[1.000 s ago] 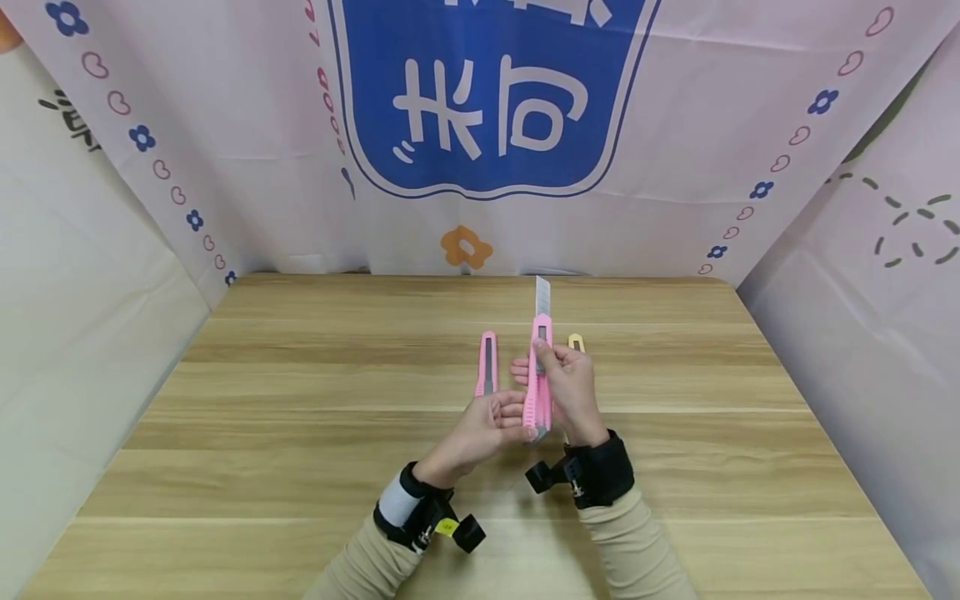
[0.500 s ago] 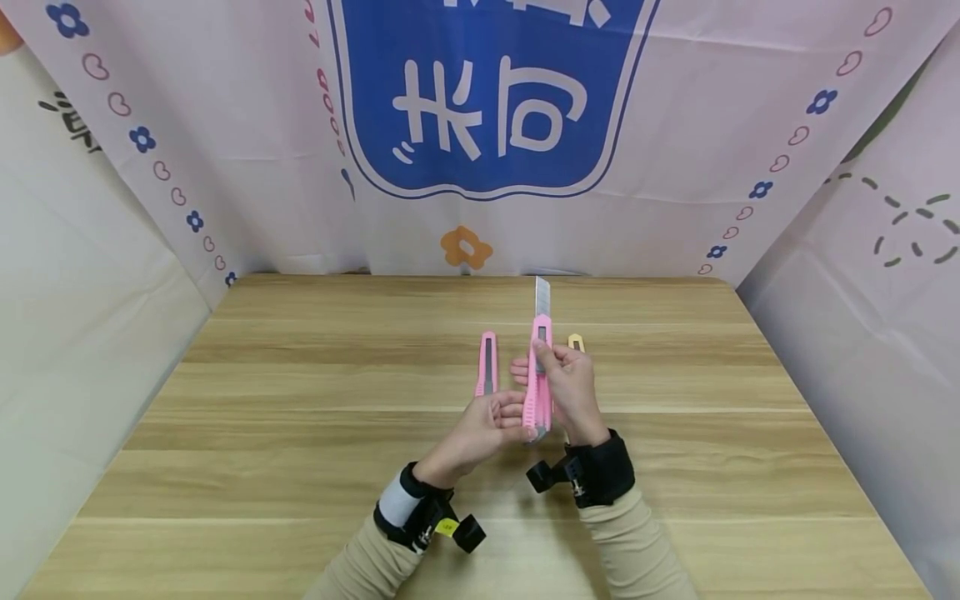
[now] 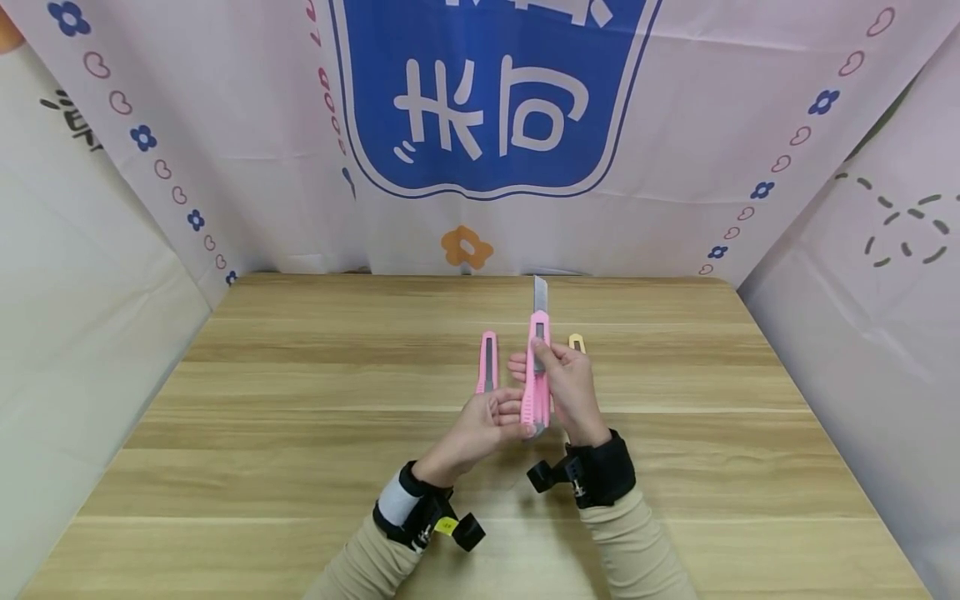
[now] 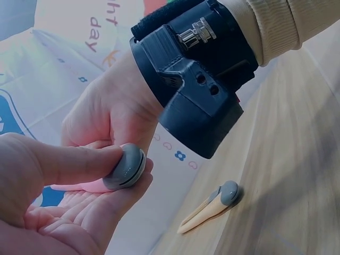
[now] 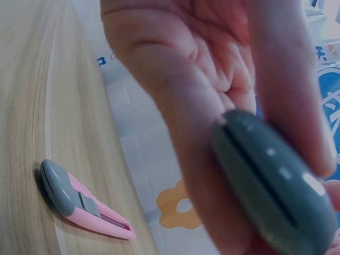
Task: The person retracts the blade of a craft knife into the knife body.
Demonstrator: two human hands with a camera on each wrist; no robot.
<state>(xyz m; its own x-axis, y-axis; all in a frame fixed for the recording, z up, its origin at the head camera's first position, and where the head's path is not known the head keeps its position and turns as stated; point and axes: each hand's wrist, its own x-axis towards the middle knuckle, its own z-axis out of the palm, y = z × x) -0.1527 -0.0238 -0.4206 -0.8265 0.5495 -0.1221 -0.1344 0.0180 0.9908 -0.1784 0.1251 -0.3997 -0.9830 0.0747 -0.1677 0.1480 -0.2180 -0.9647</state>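
Both hands hold a pink utility knife (image 3: 537, 400) with a grey end cap (image 4: 126, 167) above the table, its metal blade (image 3: 541, 294) extended and pointing away from me. My left hand (image 3: 480, 427) pinches the end cap between thumb and fingers. Higher up the body, my right hand (image 3: 573, 385) grips the knife, thumb on its face near the grey slider and fingers behind it. A second pink utility knife (image 3: 487, 362) lies on the table to the left, its lower end hidden behind my left hand. A yellow utility knife (image 4: 204, 212) lies to the right, mostly covered by my right hand in the head view.
The wood-grain table (image 3: 285, 433) spreads out around both hands. A printed white cloth (image 3: 285, 217) with a blue emblem hangs along its back edge, and pale cloths flank both sides. Black camera straps (image 3: 600, 471) wrap both wrists.
The held knife and both hands have shifted very slightly left and away from me. The grips look the same, and the two knives on the table have not moved.
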